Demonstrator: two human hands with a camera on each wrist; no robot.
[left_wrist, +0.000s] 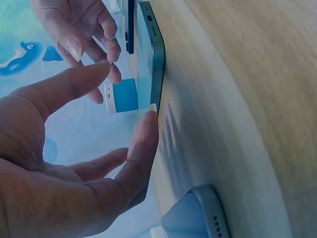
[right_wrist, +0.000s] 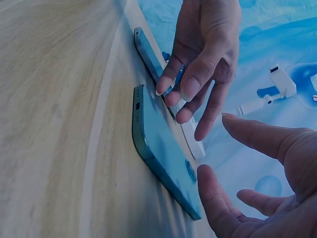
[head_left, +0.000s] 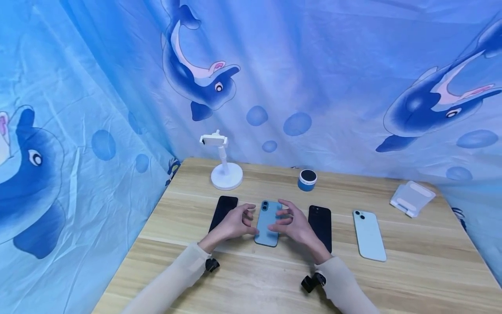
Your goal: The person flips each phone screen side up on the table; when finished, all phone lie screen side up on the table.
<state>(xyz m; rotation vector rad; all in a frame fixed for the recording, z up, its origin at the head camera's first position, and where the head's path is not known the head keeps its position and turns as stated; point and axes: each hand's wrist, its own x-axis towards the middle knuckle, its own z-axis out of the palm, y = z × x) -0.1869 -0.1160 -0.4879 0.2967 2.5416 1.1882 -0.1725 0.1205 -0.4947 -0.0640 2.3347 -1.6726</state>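
A blue smartphone lies back up on the wooden table, its two lenses at the far end. My left hand is at its left side, fingers loosely bent and spread from the thumb. One fingertip of that hand appears at the phone's edge in the left wrist view; whether it presses there I cannot tell. Over the phone's right side hovers my right hand, loosely curved, with nothing in its grasp. In the right wrist view the right fingers stay apart from the blue phone.
A dark phone lies left, a black phone right, and a pale phone farther right. Behind stand a white phone holder, a small blue speaker and a white folding stand. A dolphin-print curtain hangs behind.
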